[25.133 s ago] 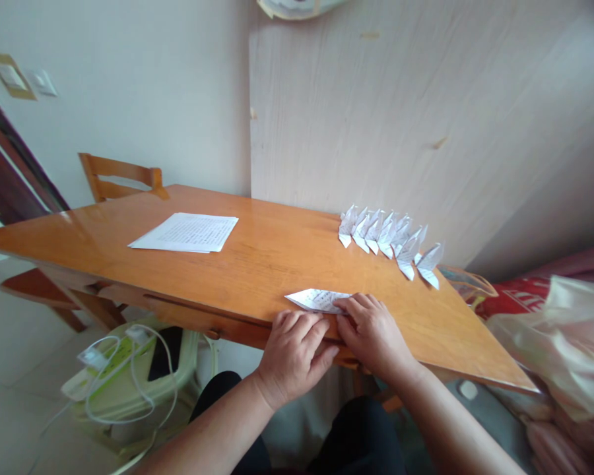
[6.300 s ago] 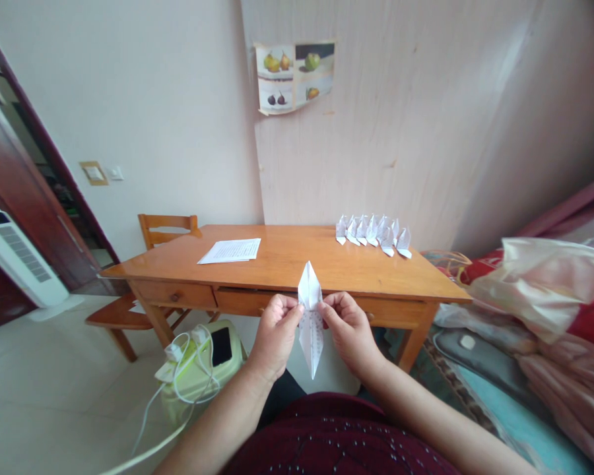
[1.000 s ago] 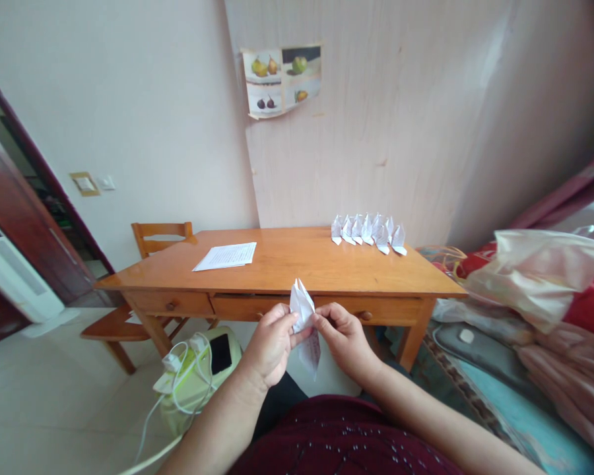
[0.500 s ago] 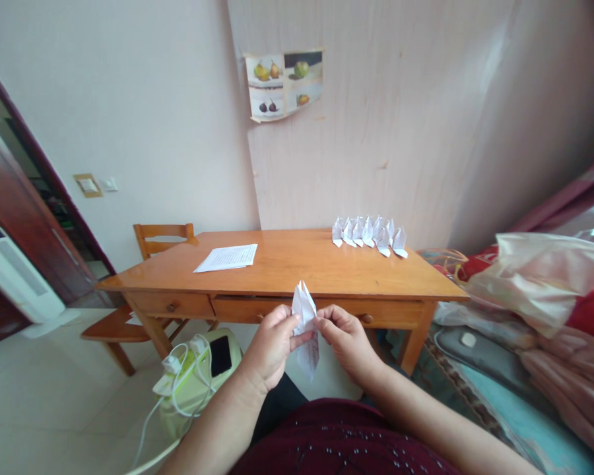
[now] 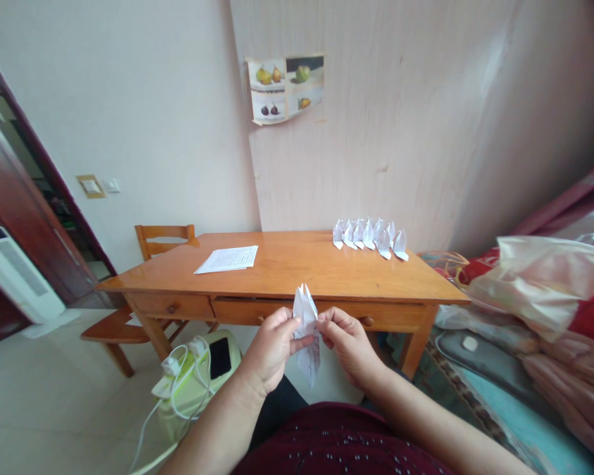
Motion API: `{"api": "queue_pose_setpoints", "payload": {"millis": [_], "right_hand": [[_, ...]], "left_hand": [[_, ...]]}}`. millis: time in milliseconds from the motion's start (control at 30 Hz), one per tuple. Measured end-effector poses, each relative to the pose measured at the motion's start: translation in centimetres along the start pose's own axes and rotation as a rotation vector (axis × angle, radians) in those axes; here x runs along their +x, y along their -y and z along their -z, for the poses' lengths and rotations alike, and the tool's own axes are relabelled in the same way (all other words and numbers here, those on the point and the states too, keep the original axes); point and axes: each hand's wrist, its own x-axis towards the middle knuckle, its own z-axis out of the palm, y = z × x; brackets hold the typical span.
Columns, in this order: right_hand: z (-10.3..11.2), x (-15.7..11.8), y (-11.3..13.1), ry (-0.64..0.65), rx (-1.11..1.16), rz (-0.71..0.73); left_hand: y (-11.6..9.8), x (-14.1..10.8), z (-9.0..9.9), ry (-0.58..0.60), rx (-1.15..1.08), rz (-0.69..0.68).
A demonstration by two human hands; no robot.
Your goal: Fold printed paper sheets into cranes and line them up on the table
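Observation:
A folded piece of white paper [image 5: 305, 310] with pointed tips is held upright in front of the table's near edge. My left hand [image 5: 276, 343] grips it from the left, thumb in front and a finger across its lower part. From the other side, my right hand [image 5: 345, 340] pinches the paper's right edge between thumb and fingertips. Printed or written marks show on its lower, pointed end. On the table's back right stand several similar folded paper figures [image 5: 369, 234]. A stack of written sheets [image 5: 226, 259] lies at the left of the tabletop.
The wooden table [image 5: 287, 270] has drawers along its front. A chair [image 5: 164, 239] stands at its left. Below left, a light green stool or box [image 5: 178, 402] carries white cables and a dark phone [image 5: 220, 356]. Plastic bags [image 5: 539, 270] and bedding lie at the right.
Both hands keep their hold on the folded paper, which has shifted only very slightly. The whole view has moved a little.

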Motion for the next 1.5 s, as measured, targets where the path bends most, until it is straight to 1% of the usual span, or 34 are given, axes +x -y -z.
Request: {"api": "queue_pose_setpoints", "payload": {"millis": [267, 433, 667, 900, 1100, 1367, 1500], "right_hand": [[0.01, -0.01, -0.3, -0.021, -0.042, 0.009], [-0.07, 0.03, -0.68, -0.057, -0.027, -0.006], [-0.28, -0.04, -0.39, -0.097, 0.0, -0.028], [-0.09, -0.11, -0.32, -0.057, 0.029, -0.041], [-0.13, -0.06, -0.37, -0.065, 0.061, -0.052], [-0.14, 0.14, -0.34, -0.041, 0.074, -0.052], [-0.21, 0.07, -0.45, -0.061, -0.005, -0.011]], "left_hand": [[0.11, -0.09, -0.08, 0.003, 0.002, -0.002], [0.18, -0.12, -0.18, 0.011, 0.002, -0.003], [0.33, -0.08, -0.32, 0.008, 0.007, -0.004], [0.4, -0.1, -0.26, 0.007, 0.013, -0.016], [0.44, -0.06, -0.23, 0.012, 0.017, -0.007], [0.1, -0.04, -0.17, 0.025, 0.0, -0.001], [0.18, -0.01, -0.15, 0.027, 0.012, -0.009]]}}
